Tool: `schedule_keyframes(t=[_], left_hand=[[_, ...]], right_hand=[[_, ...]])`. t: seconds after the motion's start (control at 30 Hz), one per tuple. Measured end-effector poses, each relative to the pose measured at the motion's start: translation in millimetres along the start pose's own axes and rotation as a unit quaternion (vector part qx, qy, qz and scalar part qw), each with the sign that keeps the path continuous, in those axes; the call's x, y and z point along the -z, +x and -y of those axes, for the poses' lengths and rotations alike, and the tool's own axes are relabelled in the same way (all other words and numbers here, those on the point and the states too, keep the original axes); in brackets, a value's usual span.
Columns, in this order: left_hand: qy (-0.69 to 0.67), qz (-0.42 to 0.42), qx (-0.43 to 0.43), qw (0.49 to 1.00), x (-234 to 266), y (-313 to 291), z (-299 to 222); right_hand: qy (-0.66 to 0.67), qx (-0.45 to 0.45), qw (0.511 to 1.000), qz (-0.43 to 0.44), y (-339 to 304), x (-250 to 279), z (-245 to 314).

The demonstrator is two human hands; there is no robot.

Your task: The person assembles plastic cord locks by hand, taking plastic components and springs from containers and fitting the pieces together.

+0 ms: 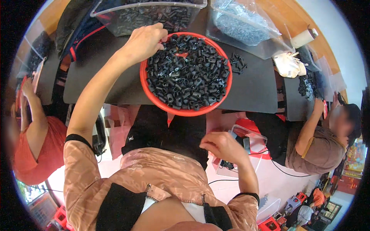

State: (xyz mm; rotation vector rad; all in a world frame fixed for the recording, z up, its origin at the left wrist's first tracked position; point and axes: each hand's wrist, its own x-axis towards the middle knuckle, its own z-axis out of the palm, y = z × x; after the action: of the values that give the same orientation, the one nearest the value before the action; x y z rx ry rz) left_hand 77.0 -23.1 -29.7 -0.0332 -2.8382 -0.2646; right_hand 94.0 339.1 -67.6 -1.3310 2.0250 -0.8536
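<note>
A round red basin [185, 112], heaped with small black plastic fittings [185, 77], stands at the near edge of the dark table, partly over my lap. My left hand [145, 42] is at the basin's far-left rim, its thumb and fingers pinched together; a tiny glint shows at the fingertips, too small to name. Low beside my lap, my right hand [225, 146] hangs in front of me, away from the basin. Its fingers are curled closed, and anything inside them is hidden. A small red piece [181, 55] lies among the fittings.
Behind the basin stands a clear bin [110, 21] of black parts. Another clear bin [266, 50] holds bagged pieces. Loose black parts [238, 63] lie on the table [250, 94]. A clear box [252, 134] is low at right. Co-workers sit left [42, 150] and right [320, 150].
</note>
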Motion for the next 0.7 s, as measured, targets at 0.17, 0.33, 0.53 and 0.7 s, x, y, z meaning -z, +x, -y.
schedule_keyframes(t=[0.17,0.33,0.53,0.7], left_hand=[[-0.026,0.005,0.001,1.000,-1,-4,5],[-0.042,-0.038,-0.036,0.998,-2,-3,2],[-0.117,-0.071,-0.026,0.990,-3,-2,6],[-0.336,-0.037,0.094,0.937,-5,-7,9]], right_hand=[[-0.010,0.020,0.995,-0.095,33,85,48],[-0.100,0.057,0.948,-0.297,129,120,23],[-0.271,0.123,0.915,-0.273,204,124,-20],[-0.346,0.109,0.905,-0.223,214,119,-23]])
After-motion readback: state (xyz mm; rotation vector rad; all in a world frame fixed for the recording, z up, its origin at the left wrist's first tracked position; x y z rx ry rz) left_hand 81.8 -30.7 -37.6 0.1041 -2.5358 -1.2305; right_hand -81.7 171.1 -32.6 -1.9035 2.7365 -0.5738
